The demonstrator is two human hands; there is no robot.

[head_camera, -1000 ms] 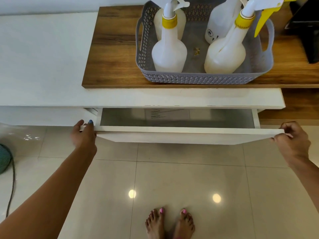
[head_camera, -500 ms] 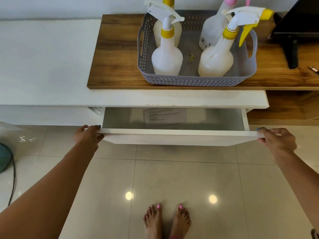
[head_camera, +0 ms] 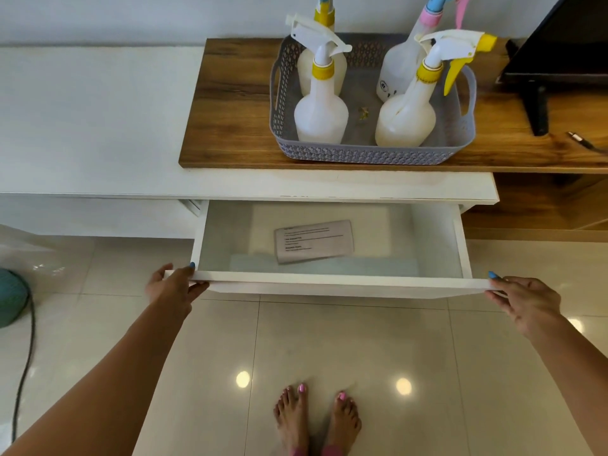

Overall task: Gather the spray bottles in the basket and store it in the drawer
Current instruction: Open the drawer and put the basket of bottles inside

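Note:
A grey perforated basket (head_camera: 362, 155) stands on the wooden top and holds several white spray bottles: a front left one (head_camera: 320, 116), a front right one (head_camera: 406, 121) with a yellow trigger, and two more behind. Below, a white drawer (head_camera: 342, 284) is pulled well out. My left hand (head_camera: 172, 287) grips the left end of its front panel. My right hand (head_camera: 523, 299) grips the right end, thumb on the top edge.
A folded printed paper (head_camera: 314, 241) lies in the drawer. A black screen on a stand (head_camera: 559, 57) sits at the right of the wooden top (head_camera: 230, 103). A teal object with a black cable (head_camera: 11, 301) lies on the tiled floor, left. My bare feet stand below the drawer.
Both hands have pulled the drawer further out toward me, so its inside and the paper now show. The view has tilted so that the basket appears higher and farther.

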